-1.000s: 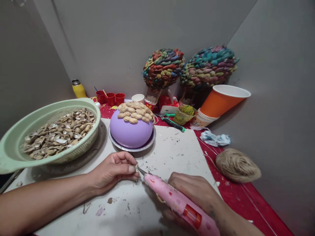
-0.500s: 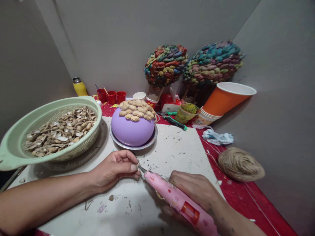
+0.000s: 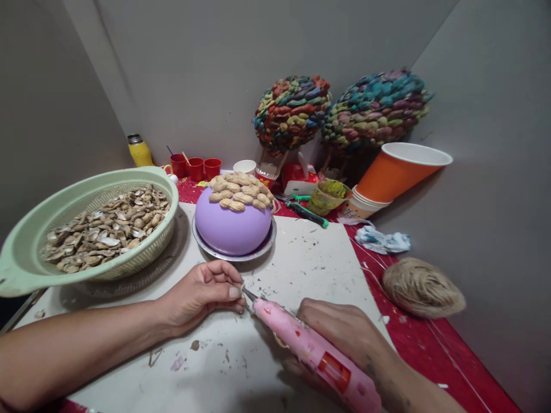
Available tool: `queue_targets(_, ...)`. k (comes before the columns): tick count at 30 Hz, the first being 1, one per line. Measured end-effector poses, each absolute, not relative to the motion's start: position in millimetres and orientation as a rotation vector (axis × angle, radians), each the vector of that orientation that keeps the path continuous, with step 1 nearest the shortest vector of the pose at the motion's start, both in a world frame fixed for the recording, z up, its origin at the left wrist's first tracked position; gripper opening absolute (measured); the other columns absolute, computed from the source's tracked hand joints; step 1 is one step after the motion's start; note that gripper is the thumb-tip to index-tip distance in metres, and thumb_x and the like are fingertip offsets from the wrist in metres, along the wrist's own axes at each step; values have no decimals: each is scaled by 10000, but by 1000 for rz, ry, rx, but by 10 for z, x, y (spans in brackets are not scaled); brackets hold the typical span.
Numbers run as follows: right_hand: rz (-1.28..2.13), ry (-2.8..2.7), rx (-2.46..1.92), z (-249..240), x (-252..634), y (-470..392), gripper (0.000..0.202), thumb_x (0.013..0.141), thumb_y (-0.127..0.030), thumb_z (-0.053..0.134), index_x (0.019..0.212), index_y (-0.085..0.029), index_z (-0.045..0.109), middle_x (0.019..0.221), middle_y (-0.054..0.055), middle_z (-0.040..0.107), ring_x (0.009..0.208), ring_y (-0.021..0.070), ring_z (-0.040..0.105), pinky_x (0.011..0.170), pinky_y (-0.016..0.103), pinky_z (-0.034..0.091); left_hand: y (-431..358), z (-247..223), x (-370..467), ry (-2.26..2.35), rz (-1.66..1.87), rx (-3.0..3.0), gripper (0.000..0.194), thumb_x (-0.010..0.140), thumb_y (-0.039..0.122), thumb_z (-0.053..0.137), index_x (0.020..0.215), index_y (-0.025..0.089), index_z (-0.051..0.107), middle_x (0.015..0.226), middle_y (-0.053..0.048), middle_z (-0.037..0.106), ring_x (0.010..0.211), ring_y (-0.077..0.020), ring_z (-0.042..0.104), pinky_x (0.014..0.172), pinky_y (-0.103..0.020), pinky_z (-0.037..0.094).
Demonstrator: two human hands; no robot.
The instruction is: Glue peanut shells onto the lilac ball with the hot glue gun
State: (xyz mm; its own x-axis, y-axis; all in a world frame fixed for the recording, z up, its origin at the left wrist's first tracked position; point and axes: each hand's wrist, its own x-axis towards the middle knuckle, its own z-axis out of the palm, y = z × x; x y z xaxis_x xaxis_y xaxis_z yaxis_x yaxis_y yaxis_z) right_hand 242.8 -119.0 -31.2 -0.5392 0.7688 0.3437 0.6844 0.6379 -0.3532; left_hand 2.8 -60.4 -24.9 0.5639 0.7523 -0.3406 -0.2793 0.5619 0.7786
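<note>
My right hand (image 3: 340, 327) is closed around a pink hot glue gun (image 3: 301, 338), whose metal nozzle points up and left. The nozzle tip meets the fingertips of my left hand (image 3: 210, 292). Pinched there is a peanut shell (image 3: 243, 288), mostly hidden, with only a pale edge showing. Just beyond my hands, a purple balloon (image 3: 230, 232) rests in a shallow metal bowl (image 3: 256, 254). Rows of peanut shells (image 3: 241, 189) cover its top. On the left, a green colander (image 3: 166, 252) holds many loose shell pieces (image 3: 107, 229).
Two colourful shell-covered balls (image 3: 293, 112) stand at the back wall. Red cups (image 3: 196, 169), a yellow bottle (image 3: 140, 152), green-handled pliers (image 3: 307, 213) and an orange paper cup (image 3: 396, 175) line the rear. A twine ball (image 3: 424, 287) and a crumpled cloth (image 3: 383, 239) lie right.
The view has shifted very slightly. Both hands, the glue gun and the pinched shell keep almost the same pose.
</note>
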Motion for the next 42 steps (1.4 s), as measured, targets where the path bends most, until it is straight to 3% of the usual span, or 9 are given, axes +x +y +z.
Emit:
queue_targets(27, 115, -2410, -1152, -324, 2446, -1194, 415, 895, -517, 535, 613, -226, 444, 519, -33, 496, 423, 109, 459, 425, 274, 270, -644, -224, 41, 726, 694, 727, 253, 648, 161, 825, 730, 144, 586, 716, -4, 638, 653, -127, 642, 709, -266, 515)
queue_targets(35, 86, -2334, -1070, -297, 2445, -1170, 407, 928, -448, 493, 594, -218, 454, 506, -51, 453, 406, 86, 422, 426, 242, 284, -629, -267, 22, 676, 667, 654, 218, 666, 127, 806, 745, 124, 603, 742, -12, 642, 641, -113, 635, 674, -235, 520)
queue_targets(42, 55, -2340, -1059, -247, 2421, -1171, 497, 986, -476, 374, 586, -202, 482, 499, -48, 455, 403, 80, 428, 417, 234, 292, -621, -278, 7, 663, 648, 612, 196, 685, 119, 796, 775, 119, 621, 720, -23, 666, 631, -105, 641, 666, -214, 529)
